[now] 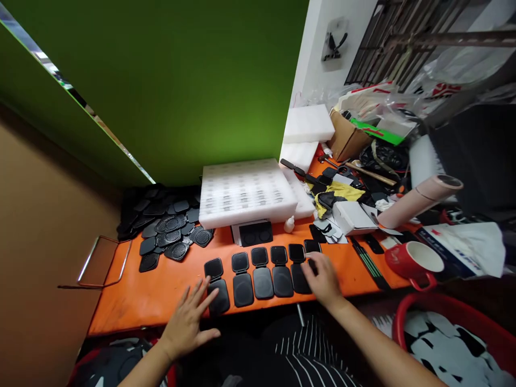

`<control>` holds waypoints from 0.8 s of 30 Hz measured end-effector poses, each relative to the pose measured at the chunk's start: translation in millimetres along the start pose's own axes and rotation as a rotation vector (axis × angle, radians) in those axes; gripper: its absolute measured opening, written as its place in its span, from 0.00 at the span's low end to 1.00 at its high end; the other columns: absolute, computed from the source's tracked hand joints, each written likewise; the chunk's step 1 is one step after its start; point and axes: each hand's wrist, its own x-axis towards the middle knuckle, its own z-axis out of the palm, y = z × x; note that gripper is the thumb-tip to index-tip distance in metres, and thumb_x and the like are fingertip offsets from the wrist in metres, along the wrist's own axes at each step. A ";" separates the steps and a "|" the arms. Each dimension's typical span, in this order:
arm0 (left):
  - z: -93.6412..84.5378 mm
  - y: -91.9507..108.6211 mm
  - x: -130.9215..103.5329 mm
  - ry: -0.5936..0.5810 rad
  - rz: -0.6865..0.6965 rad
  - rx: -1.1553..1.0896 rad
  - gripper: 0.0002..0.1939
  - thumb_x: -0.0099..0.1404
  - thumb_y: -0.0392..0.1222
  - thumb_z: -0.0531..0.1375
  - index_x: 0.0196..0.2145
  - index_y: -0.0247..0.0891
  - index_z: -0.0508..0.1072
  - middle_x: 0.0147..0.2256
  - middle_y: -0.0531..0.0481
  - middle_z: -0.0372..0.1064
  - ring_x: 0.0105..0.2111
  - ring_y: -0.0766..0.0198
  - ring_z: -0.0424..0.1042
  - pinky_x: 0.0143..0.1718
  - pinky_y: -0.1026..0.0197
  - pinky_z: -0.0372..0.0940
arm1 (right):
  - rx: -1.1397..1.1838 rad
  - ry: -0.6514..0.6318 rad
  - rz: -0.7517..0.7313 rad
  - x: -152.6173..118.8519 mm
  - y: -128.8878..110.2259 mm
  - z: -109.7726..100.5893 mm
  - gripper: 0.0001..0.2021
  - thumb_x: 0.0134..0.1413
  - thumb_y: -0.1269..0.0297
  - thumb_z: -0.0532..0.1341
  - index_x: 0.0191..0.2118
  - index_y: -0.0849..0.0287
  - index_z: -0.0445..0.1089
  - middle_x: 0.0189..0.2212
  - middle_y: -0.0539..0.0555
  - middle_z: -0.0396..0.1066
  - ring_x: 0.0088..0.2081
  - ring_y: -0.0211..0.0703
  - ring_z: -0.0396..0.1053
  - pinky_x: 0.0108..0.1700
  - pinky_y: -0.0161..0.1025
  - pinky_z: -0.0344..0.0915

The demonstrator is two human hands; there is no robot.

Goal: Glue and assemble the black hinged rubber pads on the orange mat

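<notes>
A row of several black hinged cases [263, 282] lies unfolded on the orange tabletop, each with a small square part above a larger rounded one. My left hand [189, 317] has its fingers spread, fingertips at the leftmost case [219, 296] and its hinge. At the row's other end, my right hand [322, 277] bends its fingers and thumb around the rightmost case [312, 246], covering much of it. Just left of those fingers is another unfolded case [297, 252].
Loose black pieces [173, 236] are heaped at the left, beside a bent metal wire frame [100, 263]. White foam blocks [245, 199] stand at the back, a small white bottle [289, 224] in front. A red mug [415, 260] and pink tumbler [419, 201] stand right; a red basin [403, 317] sits below.
</notes>
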 end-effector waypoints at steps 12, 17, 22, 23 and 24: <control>18.2 30.6 -0.2 0.094 -0.020 -0.097 0.20 0.67 0.42 0.50 0.56 0.44 0.64 0.56 0.44 0.63 0.56 0.51 0.61 0.53 0.49 0.63 | -0.198 -0.894 -0.551 -22.2 -118.7 69.6 0.42 0.41 0.57 0.68 0.62 0.57 0.53 0.65 0.66 0.41 0.64 0.61 0.41 0.62 0.58 0.33; 14.5 34.8 2.1 0.066 -0.091 -0.101 0.29 0.62 0.44 0.57 0.60 0.43 0.58 0.60 0.42 0.54 0.59 0.47 0.56 0.54 0.43 0.60 | -0.160 -0.923 -0.560 -26.5 -124.1 48.9 0.37 0.44 0.65 0.66 0.62 0.58 0.54 0.64 0.65 0.44 0.63 0.61 0.45 0.61 0.56 0.44; 19.1 29.8 4.7 0.121 -0.074 -0.107 0.24 0.64 0.46 0.56 0.57 0.41 0.64 0.55 0.42 0.63 0.55 0.50 0.63 0.52 0.49 0.64 | 0.125 -0.888 -0.427 14.4 -143.4 12.0 0.16 0.56 0.68 0.54 0.50 0.54 0.69 0.49 0.54 0.70 0.50 0.47 0.66 0.51 0.42 0.60; 19.3 27.8 4.5 0.138 -0.055 -0.115 0.22 0.65 0.47 0.55 0.55 0.42 0.65 0.54 0.43 0.65 0.53 0.51 0.65 0.51 0.51 0.65 | 0.181 -0.877 -0.348 26.5 -145.1 9.1 0.14 0.57 0.66 0.54 0.47 0.54 0.70 0.45 0.53 0.73 0.46 0.46 0.69 0.48 0.40 0.62; 18.8 26.1 4.3 0.150 -0.039 -0.125 0.20 0.66 0.46 0.53 0.55 0.43 0.66 0.53 0.44 0.67 0.52 0.54 0.67 0.50 0.53 0.66 | 0.232 -0.887 -0.271 38.4 -145.3 9.3 0.12 0.56 0.64 0.55 0.45 0.56 0.71 0.42 0.53 0.74 0.43 0.45 0.70 0.46 0.39 0.63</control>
